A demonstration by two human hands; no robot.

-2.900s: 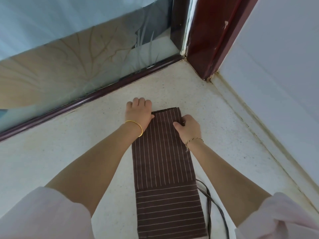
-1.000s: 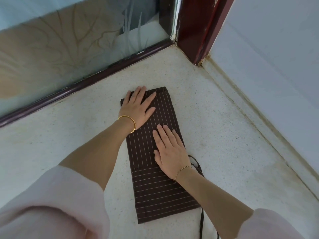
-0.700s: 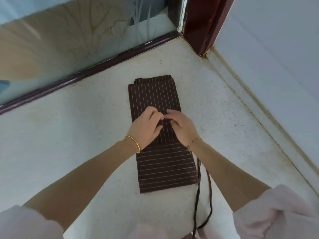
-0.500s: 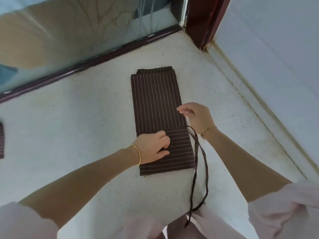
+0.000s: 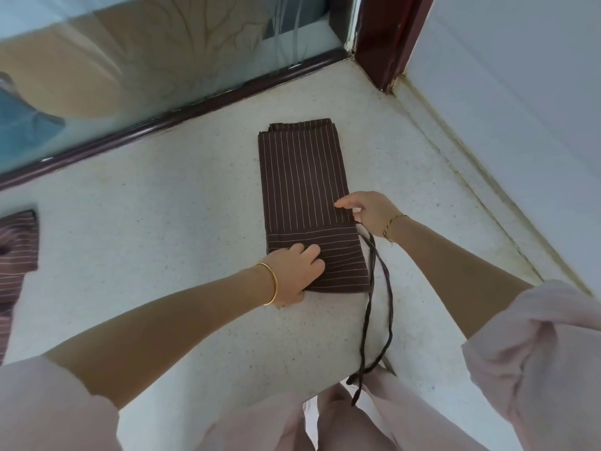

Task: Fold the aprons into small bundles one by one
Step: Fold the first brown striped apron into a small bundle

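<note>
While left hand (image 5: 292,275) grips apron (image 5: 304,177) at near corner — fingers curled — right hand (image 5: 370,212) pinches its right edge.

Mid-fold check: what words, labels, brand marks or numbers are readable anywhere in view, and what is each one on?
None: no readable text anywhere in this view.
folded apron: thin pale stripes only, no label or tag showing.
striped cloth at the left edge: stripes only, partly cut off by the frame.
glass panel: etched plant pattern, no lettering.
</note>
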